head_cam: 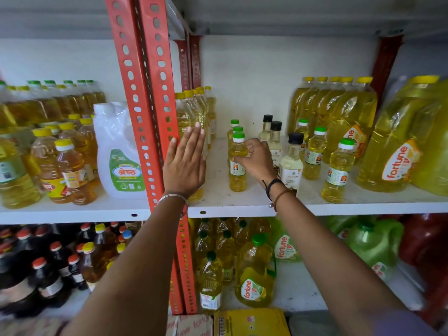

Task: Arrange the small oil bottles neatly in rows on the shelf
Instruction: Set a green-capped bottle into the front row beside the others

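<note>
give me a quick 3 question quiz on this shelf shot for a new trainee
1. True or false: the right hand is touching the front green-capped small bottle in the left row.
2. How many black-capped bottles stand on this shelf? A) one B) three C) five
3. Fill in: the left hand is held flat and open in front of the ____-capped tall bottles beside the red upright.

Key
1. True; its fingers rest on the bottle's shoulder.
2. B, three, in a loose line running towards the back wall.
3. Yellow.
</note>
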The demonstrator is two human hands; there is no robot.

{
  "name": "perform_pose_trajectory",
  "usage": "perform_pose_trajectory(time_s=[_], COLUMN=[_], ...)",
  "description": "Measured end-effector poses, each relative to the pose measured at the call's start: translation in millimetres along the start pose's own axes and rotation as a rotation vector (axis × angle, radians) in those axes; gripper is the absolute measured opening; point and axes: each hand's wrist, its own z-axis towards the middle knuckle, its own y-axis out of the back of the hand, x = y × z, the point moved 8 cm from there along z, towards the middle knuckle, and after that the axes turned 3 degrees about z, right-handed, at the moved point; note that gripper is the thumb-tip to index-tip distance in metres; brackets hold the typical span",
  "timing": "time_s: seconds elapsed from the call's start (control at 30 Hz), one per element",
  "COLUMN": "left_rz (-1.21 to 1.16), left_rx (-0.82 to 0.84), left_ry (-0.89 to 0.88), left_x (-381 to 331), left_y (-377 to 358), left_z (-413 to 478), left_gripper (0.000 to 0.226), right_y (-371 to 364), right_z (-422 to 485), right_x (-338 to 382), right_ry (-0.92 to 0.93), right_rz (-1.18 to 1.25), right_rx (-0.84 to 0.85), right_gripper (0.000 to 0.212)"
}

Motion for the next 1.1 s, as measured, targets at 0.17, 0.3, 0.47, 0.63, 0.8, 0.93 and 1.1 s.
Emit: perform_pose_trajectory(time_s=[0.17,0.3,0.47,0.63,0.8,0.93,1.1], left_rz=[-0.017,-0.020,-0.024,-0.018,-0.014,-0.014,-0.015], left_rx=[-0.004,0.001,0.018,0.025,0.017,0.012,0.007], left_ry=[-0.006,-0.002,0.005,0.006,0.006,0.013,0.020], left_x=[-1,0,0,0,0,1,0], left_y=[1,1,0,-1,-1,-2,-2], left_z=[1,0,1,1,1,0,0], left_gripper=[0.056,0.056,0.056,0.056,0.056,0.056,0.057], right_y=[3,4,4,3,-7,-7,1], right_z=[1,2,6,5,7,6,-8], right_x=[2,7,5,2,5,8,15], right_ry=[-0.019,0.006,0.016,0.005,0.061,0.092,0.126], right_rz=[0.076,0.093,0.051,0.029,0.067,0.089,0.110], right_rx=[-0.026,0.004,-0.003,-0.039,0.023,0.065,0.105], right_gripper=[0.043,0.041,0.046,0.059,0.052,0.040,0.035])
